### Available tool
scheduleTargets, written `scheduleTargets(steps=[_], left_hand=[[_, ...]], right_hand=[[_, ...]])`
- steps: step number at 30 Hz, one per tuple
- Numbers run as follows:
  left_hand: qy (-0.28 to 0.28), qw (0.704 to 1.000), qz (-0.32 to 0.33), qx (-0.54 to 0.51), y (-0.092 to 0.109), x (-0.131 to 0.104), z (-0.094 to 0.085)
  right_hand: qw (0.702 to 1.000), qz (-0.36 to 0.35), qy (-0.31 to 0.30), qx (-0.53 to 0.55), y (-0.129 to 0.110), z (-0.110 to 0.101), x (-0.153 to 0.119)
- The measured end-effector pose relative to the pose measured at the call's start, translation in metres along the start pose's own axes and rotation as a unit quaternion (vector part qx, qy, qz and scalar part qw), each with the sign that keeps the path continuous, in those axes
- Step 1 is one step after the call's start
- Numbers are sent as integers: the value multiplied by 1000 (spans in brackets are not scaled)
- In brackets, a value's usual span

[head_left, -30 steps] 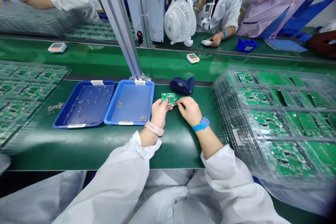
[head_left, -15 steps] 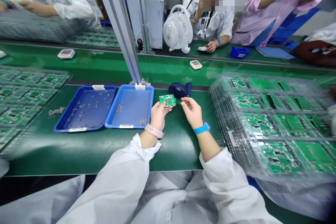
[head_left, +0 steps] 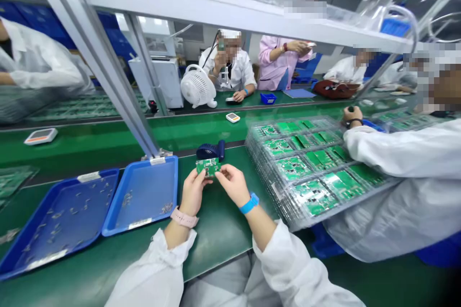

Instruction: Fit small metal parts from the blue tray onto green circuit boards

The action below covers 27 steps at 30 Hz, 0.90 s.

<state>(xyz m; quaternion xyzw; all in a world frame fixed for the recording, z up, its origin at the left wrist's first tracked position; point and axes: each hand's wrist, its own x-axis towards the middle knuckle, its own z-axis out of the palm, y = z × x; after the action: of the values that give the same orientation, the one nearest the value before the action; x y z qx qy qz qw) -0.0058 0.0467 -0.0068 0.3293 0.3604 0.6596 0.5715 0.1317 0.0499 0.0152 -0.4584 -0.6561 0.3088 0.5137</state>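
A green circuit board [head_left: 209, 167] with small silver and dark parts is held up over the green bench. My left hand [head_left: 192, 192] grips it from the left and below, thumb on its face. At the board's right edge, my right hand [head_left: 234, 184] is closed, thumb and fingertips pinching there. Whether a tiny part is also between those fingertips is too small to tell. Just behind the board lies a dark blue handheld fan [head_left: 209, 150]. To the left are a blue tray [head_left: 173, 172] and a second blue tray [head_left: 114, 180], both with small metal pieces scattered inside.
On the right stands a stack of clear plastic trays [head_left: 266, 177] filled with green boards. A co-worker's sleeve [head_left: 406, 148] reaches in beside it. A metal post [head_left: 104, 67] rises behind the trays. Across the bench are a white fan [head_left: 198, 87] and other people.
My view has swung right and up, bringing in the overhead beam and a co-worker on the right. My right hand has closed the small gap to the board's right edge.
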Motion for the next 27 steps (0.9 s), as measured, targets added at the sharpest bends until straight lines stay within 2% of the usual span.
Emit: scheduleTargets(steps=[2,3,5,8,11,13,15,19,21,23,27], left_hand=[[-58,998,-10,1,2,-3,0],[-85,996,-16,1,2,-4,0],[-120,992,-27,9,4,-6,-1],[-115,992,-37,30,4,-5,-2],[-100,993,-54,41,2,-4,-1],[-99,992,-68,50,2,-4,-1],[-98,991,-76,59,1,-3,0],[-85,991,-77,62,2,0,-3],[-77,992,-78,62,2,1,-5],[-72,992,-79,59,2,3,-6],[-73,993,-80,53,0,6,-8]], right_hand=[[990,-77,49,-105,-27,-18,-16],[977,-122,54,-164,-42,-31,-26],[951,-173,33,-254,-77,-62,-48],[924,-210,-58,-314,-127,-119,-74],[897,-223,-109,-365,-162,-175,-73],[880,-207,-127,-409,-171,-206,-51],[857,-185,-132,-462,-167,-230,-16],[810,-125,-55,-571,-132,-253,72],[796,-77,-34,-599,-109,-255,113],[798,-37,-37,-600,-84,-252,147],[798,13,-106,-593,-43,-240,192]])
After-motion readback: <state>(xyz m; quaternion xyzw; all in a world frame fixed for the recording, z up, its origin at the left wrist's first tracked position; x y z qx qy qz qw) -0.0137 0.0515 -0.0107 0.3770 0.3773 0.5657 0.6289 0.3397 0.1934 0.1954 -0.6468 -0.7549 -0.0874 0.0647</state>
